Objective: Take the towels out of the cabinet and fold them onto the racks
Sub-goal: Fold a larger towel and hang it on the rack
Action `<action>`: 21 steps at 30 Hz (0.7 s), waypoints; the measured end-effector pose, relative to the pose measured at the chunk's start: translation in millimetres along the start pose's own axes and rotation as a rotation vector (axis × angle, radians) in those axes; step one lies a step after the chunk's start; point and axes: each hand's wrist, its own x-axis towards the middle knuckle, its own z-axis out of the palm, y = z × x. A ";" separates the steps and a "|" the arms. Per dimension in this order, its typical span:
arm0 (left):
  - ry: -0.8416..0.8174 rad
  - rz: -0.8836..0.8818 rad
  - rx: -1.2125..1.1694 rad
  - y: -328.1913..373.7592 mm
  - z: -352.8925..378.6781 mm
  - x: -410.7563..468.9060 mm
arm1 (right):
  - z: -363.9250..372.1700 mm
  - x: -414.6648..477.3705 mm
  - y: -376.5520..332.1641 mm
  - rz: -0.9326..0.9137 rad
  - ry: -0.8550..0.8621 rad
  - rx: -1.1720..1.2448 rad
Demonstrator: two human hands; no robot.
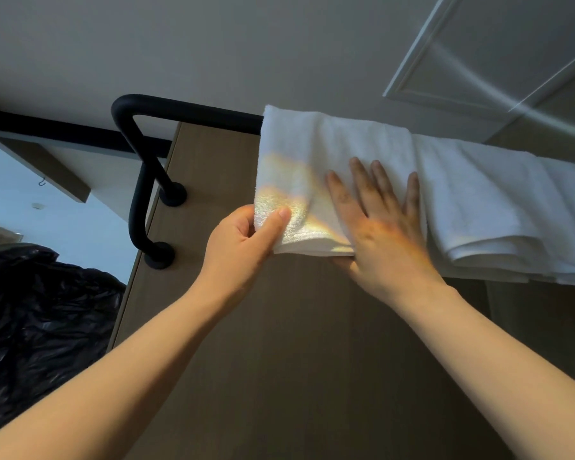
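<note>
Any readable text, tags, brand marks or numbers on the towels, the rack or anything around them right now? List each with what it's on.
None: no readable text anywhere in view.
Left towel, held by the left hand and pressed flat by the right hand: plain white, no tag or label visible.
Second towel: plain white, no marking.
Black rack: unmarked.
Black plastic bag: no print visible.

left hand (246, 239): pinching, thumb on top | right hand (384, 227): flat, fingers spread

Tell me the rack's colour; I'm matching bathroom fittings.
Matte black rack, shown in the head view.
</note>
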 end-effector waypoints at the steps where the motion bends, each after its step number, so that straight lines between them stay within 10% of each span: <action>1: 0.026 0.015 0.040 -0.4 1.7 -2.6 | 0.7 1.6 0.4 0.002 -0.012 0.000; 13: -0.028 -0.191 0.004 -1.8 -8.8 -23.7 | 3.5 -41.4 -10.6 -0.039 -0.013 0.211; 21: -0.152 -0.108 0.450 -6.2 -39.9 -81.3 | -17.9 -111.0 -38.1 -0.042 0.017 0.372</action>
